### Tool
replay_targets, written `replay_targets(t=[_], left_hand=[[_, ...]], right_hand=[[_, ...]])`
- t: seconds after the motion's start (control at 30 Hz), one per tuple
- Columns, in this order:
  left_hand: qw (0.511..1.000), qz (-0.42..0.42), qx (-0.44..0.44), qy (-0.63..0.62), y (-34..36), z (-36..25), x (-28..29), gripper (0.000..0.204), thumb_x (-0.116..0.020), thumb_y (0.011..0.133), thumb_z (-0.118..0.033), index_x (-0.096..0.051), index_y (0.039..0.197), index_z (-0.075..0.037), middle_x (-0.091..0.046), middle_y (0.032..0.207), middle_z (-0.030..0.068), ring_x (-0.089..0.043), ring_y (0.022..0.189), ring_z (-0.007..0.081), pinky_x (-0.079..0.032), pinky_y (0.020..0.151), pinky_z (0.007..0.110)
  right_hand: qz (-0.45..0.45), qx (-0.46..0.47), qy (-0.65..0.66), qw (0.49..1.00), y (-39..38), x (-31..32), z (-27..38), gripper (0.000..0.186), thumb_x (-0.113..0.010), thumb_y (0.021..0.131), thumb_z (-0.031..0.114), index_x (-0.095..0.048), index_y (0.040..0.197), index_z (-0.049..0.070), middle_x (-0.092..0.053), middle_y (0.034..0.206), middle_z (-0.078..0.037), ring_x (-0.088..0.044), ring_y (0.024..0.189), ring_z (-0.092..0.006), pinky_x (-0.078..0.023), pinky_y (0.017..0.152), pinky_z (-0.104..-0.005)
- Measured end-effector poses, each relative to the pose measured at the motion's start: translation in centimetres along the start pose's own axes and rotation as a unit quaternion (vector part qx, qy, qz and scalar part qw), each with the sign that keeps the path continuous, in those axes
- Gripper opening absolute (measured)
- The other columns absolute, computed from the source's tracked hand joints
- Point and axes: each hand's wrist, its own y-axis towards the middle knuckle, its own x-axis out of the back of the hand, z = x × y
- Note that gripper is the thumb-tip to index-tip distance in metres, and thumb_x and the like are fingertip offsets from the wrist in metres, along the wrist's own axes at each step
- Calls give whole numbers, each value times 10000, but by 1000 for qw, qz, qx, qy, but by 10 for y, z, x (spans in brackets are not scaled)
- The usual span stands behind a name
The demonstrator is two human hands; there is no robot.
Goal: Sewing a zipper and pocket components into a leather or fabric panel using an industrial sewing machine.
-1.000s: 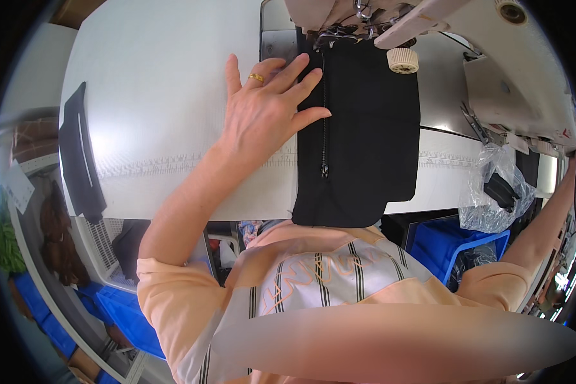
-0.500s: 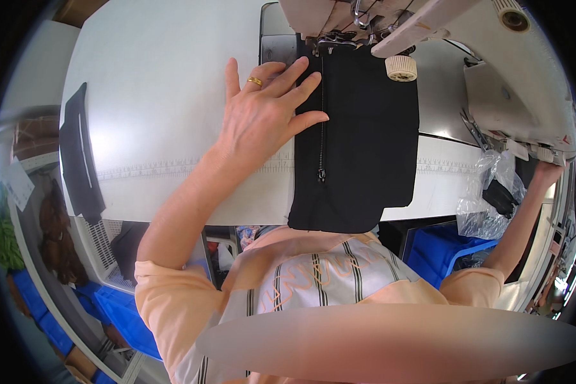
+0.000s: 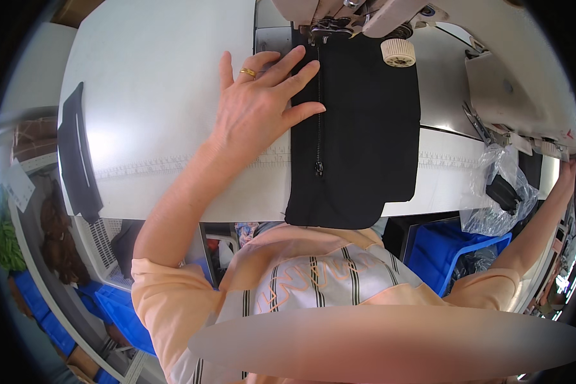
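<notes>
My left hand (image 3: pixel 256 96) lies spread on the left edge of a black fabric panel (image 3: pixel 368 128), fingers apart. A gold ring circles one finger. Beside the thumb a zipper (image 3: pixel 319 121) runs down the panel, its pull (image 3: pixel 319 168) near the lower end. The panel's far end lies under the presser foot (image 3: pixel 319 40) of a sewing machine (image 3: pixel 525 77). At the far right, my right hand (image 3: pixel 572 159) reaches up to the end of the machine head; its fingers are hidden.
A dark fabric strip (image 3: pixel 79 153) lies at the table's left edge. Scissors (image 3: pixel 477 123) and a clear plastic bag (image 3: pixel 493 208) with black pieces sit right of the panel. A blue bin (image 3: pixel 422 256) stands below the table edge, and a white basket (image 3: pixel 105 246) is at lower left.
The panel and my left hand appear slightly higher and further left. My right hand has shifted right and up along the machine's end, and its fingers have gone out of sight.
</notes>
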Motion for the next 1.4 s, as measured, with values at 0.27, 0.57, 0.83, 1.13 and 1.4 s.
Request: replay_targets(t=[0.27, 0.57, 0.83, 1.13, 1.4], left_hand=[[998, -29, -3, -52, -14, 16, -7, 528, -667, 801, -486, -619, 1274, -258, -539, 1356, 22, -497, 1215, 255, -200, 1067, 633], [1000, -6, -2, -21, -6, 6, 0, 524, -668, 798, -493, -629, 1264, -258, -543, 1331, 26, -518, 1183, 237, -220, 1055, 620], [1000, 5, 9, -19, -4, 4, 4, 528, -664, 797, -502, -626, 1267, -264, -532, 1349, 23, -504, 1209, 232, -218, 1059, 630], [999, 9, 21, -34, -4, 3, 3, 525, -669, 793, -496, -630, 1262, -265, -526, 1355, 17, -492, 1220, 237, -199, 1067, 647], [999, 7, 14, -41, -5, 6, 2, 524, -672, 794, -487, -630, 1263, -257, -527, 1351, 21, -494, 1212, 241, -195, 1069, 643]], right_hand=[[-8, 43, -27, 999, 25, 5, 72, 471, -435, 992, 322, -472, 1316, -17, -522, 1324, -188, -510, 1218, -331, -418, 1043, -493], [-21, 14, -7, 1000, -22, -62, 19, 466, -429, 997, 318, -472, 1313, -22, -513, 1330, -189, -500, 1226, -336, -413, 1043, -506], [-26, 2, -3, 1000, -39, -77, 21, 461, -423, 1002, 313, -472, 1310, -26, -505, 1336, -191, -490, 1234, -340, -409, 1044, -517], [-32, 4, -15, 999, -39, -92, 32, 456, -418, 1007, 309, -473, 1307, -31, -495, 1342, -192, -479, 1242, -345, -404, 1044, -530], [-40, 2, -23, 999, -160, -171, 70, 453, -413, 1011, 305, -473, 1304, -35, -488, 1347, -194, -471, 1249, -348, -400, 1044, -540]])
